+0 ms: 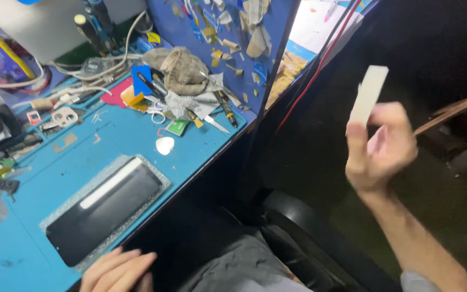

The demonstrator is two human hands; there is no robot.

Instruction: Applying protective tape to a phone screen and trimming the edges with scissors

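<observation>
My right hand (378, 146) is raised off to the right of the bench, over the dark floor, and grips a flat white rectangular piece (368, 94) that sticks up from its fingers; the hand is blurred. My left hand (119, 270) rests at the bench's near edge, fingers apart, holding nothing. It lies just below a black phone (104, 211) that lies screen-up on a silver-edged pad on the blue mat (39, 178).
A white pick (164, 145) lies above the phone. Tweezers, a screwdriver (225, 107), a crumpled grey cloth (182, 69) and small parts crowd the back of the mat. A blue partition (244, 48) stands at the right edge. My lap and a black chair (298, 227) are below.
</observation>
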